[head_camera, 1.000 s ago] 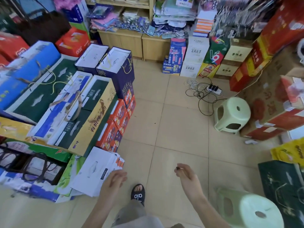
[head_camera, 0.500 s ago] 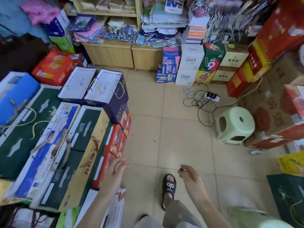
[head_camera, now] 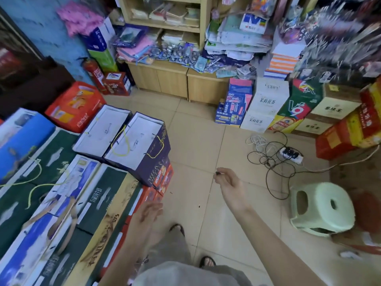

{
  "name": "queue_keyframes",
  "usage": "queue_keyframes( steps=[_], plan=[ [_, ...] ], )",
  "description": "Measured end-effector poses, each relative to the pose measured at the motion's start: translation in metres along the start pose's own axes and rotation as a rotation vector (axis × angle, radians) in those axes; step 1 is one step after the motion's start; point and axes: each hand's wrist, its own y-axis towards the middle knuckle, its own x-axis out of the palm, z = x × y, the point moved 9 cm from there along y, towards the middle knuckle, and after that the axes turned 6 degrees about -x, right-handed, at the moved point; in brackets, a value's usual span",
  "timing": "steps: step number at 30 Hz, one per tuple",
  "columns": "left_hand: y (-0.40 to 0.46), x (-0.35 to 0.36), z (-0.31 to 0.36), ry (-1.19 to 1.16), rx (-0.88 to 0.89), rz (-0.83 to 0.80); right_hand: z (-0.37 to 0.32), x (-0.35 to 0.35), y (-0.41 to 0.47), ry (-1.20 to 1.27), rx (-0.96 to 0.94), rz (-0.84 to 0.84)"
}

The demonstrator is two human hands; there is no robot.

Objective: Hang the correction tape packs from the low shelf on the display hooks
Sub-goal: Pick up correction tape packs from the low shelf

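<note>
Several blister packs of correction tape (head_camera: 186, 55) lie in a loose heap on top of the low wooden cabinet (head_camera: 165, 78) at the far wall. A display rack (head_camera: 338, 36) with hanging goods stands at the upper right, blurred; its hooks cannot be made out. My left hand (head_camera: 148, 214) hangs low by the gift boxes, fingers relaxed and holding nothing. My right hand (head_camera: 227, 181) reaches forward over the tiled floor and pinches a tiny dark thing (head_camera: 217, 173) at its fingertips. Both hands are far from the packs.
Stacked gift boxes (head_camera: 82, 182) fill the left side. Drink cartons (head_camera: 266, 104) line the back right wall. A power strip with tangled cables (head_camera: 288, 154) lies on the floor, and a pale green stool (head_camera: 321, 207) stands at the right. A fire extinguisher (head_camera: 93, 73) leans by the cabinet.
The view has moved forward and tilted up toward the cabinet and shelves. My right hand has risen and stretched ahead. The second green stool has left the view.
</note>
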Motion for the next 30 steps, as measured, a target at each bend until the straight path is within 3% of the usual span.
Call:
queue_keyframes(
  steps=[6,18,30],
  plan=[
    [0.100,0.017,0.092,-0.084,0.015,0.021,-0.018,0.010,0.099,-0.051,0.055,0.022],
    [0.316,0.039,0.297,-0.012,0.105,-0.037,-0.092,0.017,0.298,-0.086,0.119,0.098],
    [0.450,0.098,0.400,-0.102,-0.012,0.123,-0.222,0.040,0.569,-0.178,0.021,-0.094]
  ],
)
